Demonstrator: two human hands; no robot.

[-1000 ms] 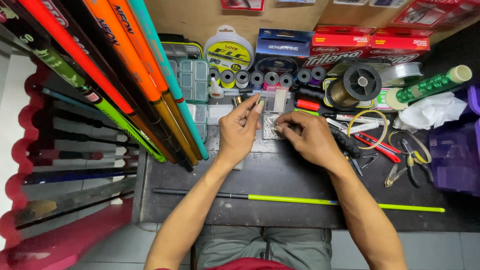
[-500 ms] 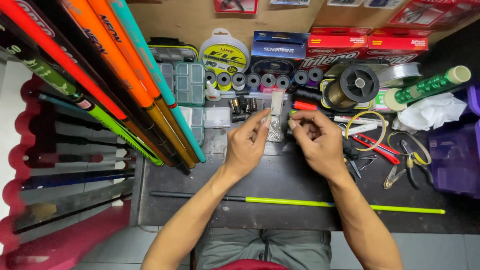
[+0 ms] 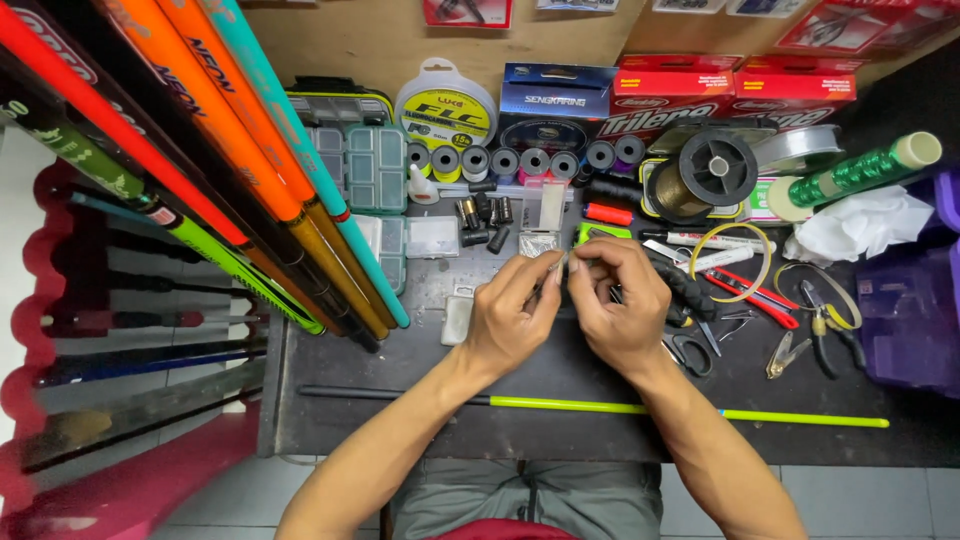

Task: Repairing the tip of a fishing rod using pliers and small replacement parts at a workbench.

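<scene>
2 hands (image 3: 570, 310) pinched together above worktable (image 3: 560, 375)

There is one view only, from the camera on my head, so no second view shares any of the scene. It looks almost straight down past my forearms, and my left hand (image 3: 510, 322) and right hand (image 3: 620, 305) meet near the middle of the frame, fingertips touching. Below them I see the near edge of the dark worktable (image 3: 560, 440) and my lap; beyond them the view reaches the wall at the back of the table. To the left of my grip it takes in the leaning coloured rods (image 3: 250, 180), to the right the purple bin (image 3: 915, 310). It sits close enough to show single fingers, with wide-angle bending at the edges.
</scene>
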